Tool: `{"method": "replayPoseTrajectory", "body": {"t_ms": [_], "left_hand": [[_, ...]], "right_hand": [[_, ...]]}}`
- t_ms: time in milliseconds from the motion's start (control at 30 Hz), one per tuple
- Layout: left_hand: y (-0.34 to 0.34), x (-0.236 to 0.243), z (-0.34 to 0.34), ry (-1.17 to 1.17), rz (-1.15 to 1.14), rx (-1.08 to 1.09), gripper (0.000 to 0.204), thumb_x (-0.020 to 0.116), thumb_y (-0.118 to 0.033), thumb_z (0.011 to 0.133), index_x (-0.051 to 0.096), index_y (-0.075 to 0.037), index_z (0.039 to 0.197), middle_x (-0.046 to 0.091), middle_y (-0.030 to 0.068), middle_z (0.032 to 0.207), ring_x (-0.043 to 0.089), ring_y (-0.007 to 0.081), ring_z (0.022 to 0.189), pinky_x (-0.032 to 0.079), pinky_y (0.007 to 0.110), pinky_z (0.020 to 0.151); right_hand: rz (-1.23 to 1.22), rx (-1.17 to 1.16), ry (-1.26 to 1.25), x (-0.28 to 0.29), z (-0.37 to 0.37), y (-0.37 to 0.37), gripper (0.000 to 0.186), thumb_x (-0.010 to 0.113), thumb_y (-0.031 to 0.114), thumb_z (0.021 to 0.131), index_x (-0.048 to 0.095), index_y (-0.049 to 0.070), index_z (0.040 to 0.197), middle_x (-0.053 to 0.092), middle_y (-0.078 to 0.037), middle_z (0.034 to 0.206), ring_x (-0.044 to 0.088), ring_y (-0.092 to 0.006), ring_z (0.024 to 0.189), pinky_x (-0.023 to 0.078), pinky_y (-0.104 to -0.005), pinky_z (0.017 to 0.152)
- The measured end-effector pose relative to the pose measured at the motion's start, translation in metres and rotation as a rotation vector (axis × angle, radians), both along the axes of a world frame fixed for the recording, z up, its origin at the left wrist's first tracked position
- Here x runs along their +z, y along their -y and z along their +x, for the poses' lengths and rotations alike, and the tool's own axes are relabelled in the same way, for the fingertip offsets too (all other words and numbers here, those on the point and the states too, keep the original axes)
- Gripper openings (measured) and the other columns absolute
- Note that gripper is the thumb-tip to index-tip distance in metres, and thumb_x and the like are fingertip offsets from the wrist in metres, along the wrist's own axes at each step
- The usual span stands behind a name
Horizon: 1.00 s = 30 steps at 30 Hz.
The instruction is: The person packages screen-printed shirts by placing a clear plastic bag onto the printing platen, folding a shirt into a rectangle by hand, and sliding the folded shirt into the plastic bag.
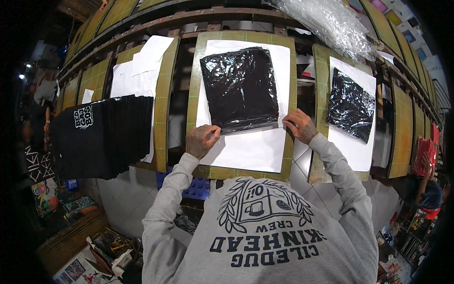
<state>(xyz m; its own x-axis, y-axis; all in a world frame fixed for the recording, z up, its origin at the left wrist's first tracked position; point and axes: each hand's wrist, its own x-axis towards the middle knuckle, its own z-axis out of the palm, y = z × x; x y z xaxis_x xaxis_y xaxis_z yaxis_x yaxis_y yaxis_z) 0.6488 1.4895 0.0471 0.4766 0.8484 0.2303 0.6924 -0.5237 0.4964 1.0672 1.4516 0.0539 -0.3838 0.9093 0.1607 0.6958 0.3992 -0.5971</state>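
A folded black garment in a clear plastic bag (241, 90) lies on white paper (255, 156) over an olive-green board (194, 109) in front of me. My left hand (203, 141) is closed in a pinch at the bag's near left corner. At the near right corner, the fingers of my right hand (301, 126) pinch the edge of the bag. Between both hands runs the bag's near edge, a thin clear strip of plastic. The garment inside looks flat and roughly rectangular.
To the left, a stack of folded black shirts (104, 137) hangs over a board's edge. Another bagged black garment (351, 105) rests on the right board. Loose clear plastic bags (326, 23) are heaped at the back right. Another person's hand (427, 163) touches red cloth at far right.
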Motion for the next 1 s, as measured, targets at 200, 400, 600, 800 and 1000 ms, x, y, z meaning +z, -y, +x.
{"method": "replayPoseTrajectory", "body": {"t_ms": [200,400,600,800,1000], "left_hand": [[0.002,-0.001,0.007,0.13,-0.161,0.163,0.015,0.082,-0.029,0.087,0.081,-0.014,0.089,0.071,0.001,0.074,0.052,0.0204,0.08,0.046,0.036,0.075],[0.011,0.013,0.021,0.071,-0.233,0.358,0.017,0.085,-0.03,0.084,0.082,-0.015,0.09,0.068,-0.001,0.071,0.052,0.0201,0.08,0.045,0.035,0.073],[0.016,0.001,0.016,-0.011,0.027,0.301,0.03,0.085,-0.039,0.083,0.075,-0.011,0.086,0.063,0.0014,0.079,0.057,0.0243,0.085,0.047,0.036,0.077],[-0.006,0.012,0.013,0.095,-0.495,0.517,0.04,0.09,-0.043,0.077,0.067,-0.01,0.083,0.066,0.0009,0.069,0.062,0.0192,0.062,0.05,0.038,0.061],[0.01,0.01,-0.003,0.129,-0.332,0.472,0.031,0.083,-0.036,0.084,0.068,-0.011,0.091,0.068,0.0048,0.084,0.063,0.0251,0.079,0.051,0.039,0.075]], "right_hand": [[-0.166,-0.039,-0.016,-0.001,0.003,-0.01,0.014,0.066,0.016,0.094,0.072,0.003,0.094,0.071,-0.013,0.096,0.063,-0.0361,0.095,0.052,-0.0451,0.087],[-0.267,-0.126,0.027,-0.006,-0.001,-0.022,0.021,0.071,0.02,0.09,0.07,0.0,0.084,0.069,-0.017,0.084,0.067,-0.0345,0.079,0.054,-0.0451,0.075],[-0.485,-0.237,0.101,-0.002,-0.017,-0.036,0.029,0.071,0.024,0.084,0.065,-0.003,0.076,0.068,-0.019,0.069,0.068,-0.0331,0.066,0.056,-0.0427,0.071],[-0.629,-0.277,0.273,0.015,-0.021,-0.053,0.025,0.07,0.024,0.077,0.069,0.0,0.08,0.07,-0.02,0.076,0.069,-0.038,0.073,0.056,-0.0462,0.076],[-0.133,-0.272,0.212,0.016,-0.026,-0.026,0.031,0.081,0.016,0.075,0.067,0.004,0.1,0.068,-0.013,0.088,0.066,-0.0308,0.085,0.054,-0.0419,0.079]]}}
